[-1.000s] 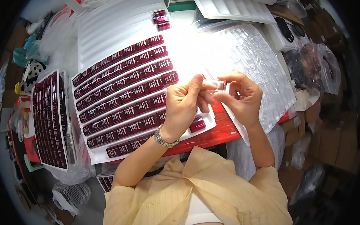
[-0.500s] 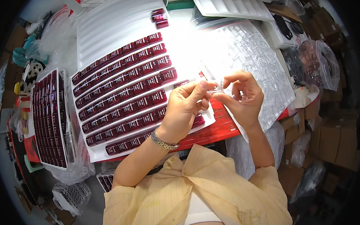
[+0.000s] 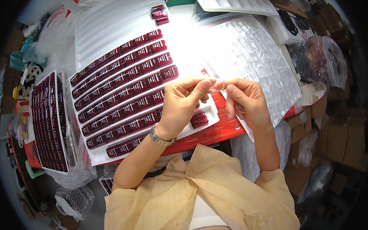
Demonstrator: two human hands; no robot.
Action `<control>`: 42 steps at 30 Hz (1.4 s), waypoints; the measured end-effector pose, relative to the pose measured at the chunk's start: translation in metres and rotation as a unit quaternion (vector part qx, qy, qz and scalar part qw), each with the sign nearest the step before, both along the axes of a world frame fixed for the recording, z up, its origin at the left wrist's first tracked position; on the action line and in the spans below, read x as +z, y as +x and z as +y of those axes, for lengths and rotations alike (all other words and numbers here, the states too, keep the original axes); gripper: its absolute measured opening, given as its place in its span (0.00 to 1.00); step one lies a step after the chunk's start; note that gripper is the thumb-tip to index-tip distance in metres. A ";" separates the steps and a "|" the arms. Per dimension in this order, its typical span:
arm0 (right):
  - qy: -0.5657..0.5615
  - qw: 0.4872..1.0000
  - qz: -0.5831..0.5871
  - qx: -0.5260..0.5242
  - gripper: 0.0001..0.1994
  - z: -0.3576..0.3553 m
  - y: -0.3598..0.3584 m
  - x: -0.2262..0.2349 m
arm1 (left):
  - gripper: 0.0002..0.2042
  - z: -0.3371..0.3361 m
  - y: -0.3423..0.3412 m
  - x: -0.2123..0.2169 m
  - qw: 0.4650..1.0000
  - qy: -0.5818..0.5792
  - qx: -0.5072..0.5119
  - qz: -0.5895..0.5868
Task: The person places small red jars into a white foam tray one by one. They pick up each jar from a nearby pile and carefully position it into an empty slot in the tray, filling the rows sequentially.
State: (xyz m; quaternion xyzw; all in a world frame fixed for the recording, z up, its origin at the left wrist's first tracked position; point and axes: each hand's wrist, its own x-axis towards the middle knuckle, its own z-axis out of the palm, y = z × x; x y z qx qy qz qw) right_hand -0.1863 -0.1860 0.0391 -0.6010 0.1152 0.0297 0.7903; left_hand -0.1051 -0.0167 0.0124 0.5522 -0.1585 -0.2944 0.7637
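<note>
My left hand (image 3: 181, 104) and my right hand (image 3: 247, 102) meet above the table's near edge, both pinching a small clear plastic cap (image 3: 218, 84) between their fingertips. Under the left hand lies a white ridged tray (image 3: 114, 21) holding several rows of dark red rectangular pieces (image 3: 124, 86). One loose dark red piece (image 3: 199, 119) lies on the tray's near corner just below my left hand. A clear blister sheet of small transparent caps (image 3: 255, 52) spreads out behind my right hand. A metal watch is on my left wrist.
A second tray of dark red pieces (image 3: 48, 120) stands at the left in a plastic bag. A red board (image 3: 216, 132) lies under the trays. Three dark red pieces (image 3: 159, 14) sit at the back. White trays (image 3: 236, 3), bags and cardboard boxes (image 3: 345, 137) crowd the right.
Both hands have dropped slightly and stayed together on the clear cap. The left hand's fingers have shifted along it; the trays have not moved.
</note>
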 end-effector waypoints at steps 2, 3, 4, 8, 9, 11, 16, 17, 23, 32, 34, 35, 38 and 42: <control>0.019 1.000 -0.022 -0.001 0.09 -0.002 0.000 -0.011 | 0.11 -0.002 -0.002 0.001 1.000 -0.022 0.011 -0.009; 0.025 1.000 -0.010 -0.003 0.08 -0.001 0.000 -0.011 | 0.11 -0.003 -0.003 0.001 0.999 -0.034 0.017 -0.014; 0.032 0.999 0.002 -0.005 0.07 0.001 0.001 -0.011 | 0.10 -0.004 -0.004 0.001 0.999 -0.023 0.025 -0.024; 0.137 0.982 -0.024 -0.131 0.05 0.008 0.003 -0.024 | 0.09 -0.008 -0.009 0.000 0.993 0.010 0.085 -0.088; 0.092 0.976 -0.048 -0.192 0.05 0.002 0.004 -0.027 | 0.09 -0.009 -0.010 0.000 0.988 0.016 0.106 -0.110; -0.001 0.946 -0.096 -0.310 0.07 -0.023 0.001 -0.031 | 0.09 -0.005 -0.006 0.003 0.992 0.012 0.076 -0.095; -0.125 0.973 -0.086 -0.173 0.07 -0.012 -0.019 -0.024 | 0.07 -0.008 -0.004 0.000 0.993 0.044 -0.008 -0.107; -0.201 0.969 -0.086 -0.117 0.07 -0.007 -0.020 -0.017 | 0.07 -0.009 -0.004 -0.002 0.992 0.050 -0.024 -0.117; -0.408 0.899 -0.128 -0.094 0.07 0.010 -0.032 -0.006 | 0.04 -0.001 -0.011 0.021 0.872 0.133 0.010 -0.471; -0.490 0.823 -0.076 -0.278 0.10 0.065 -0.109 -0.090 | 0.04 0.031 -0.077 0.118 0.829 -0.239 0.006 -0.506; -0.512 0.819 -0.062 -0.251 0.10 0.059 -0.110 -0.090 | 0.04 0.037 -0.082 0.129 0.847 -0.211 0.053 -0.485; -0.493 0.836 -0.039 -0.237 0.10 0.060 -0.110 -0.090 | 0.05 0.040 -0.085 0.134 0.854 -0.192 0.081 -0.478; -0.515 0.833 -0.032 -0.198 0.08 0.054 -0.103 -0.088 | 0.03 0.039 -0.091 0.127 0.815 -0.198 0.105 -0.534; -0.284 0.933 -0.009 -0.223 0.07 0.036 -0.095 -0.085 | 0.03 0.042 -0.092 0.117 0.766 -0.250 0.140 -0.576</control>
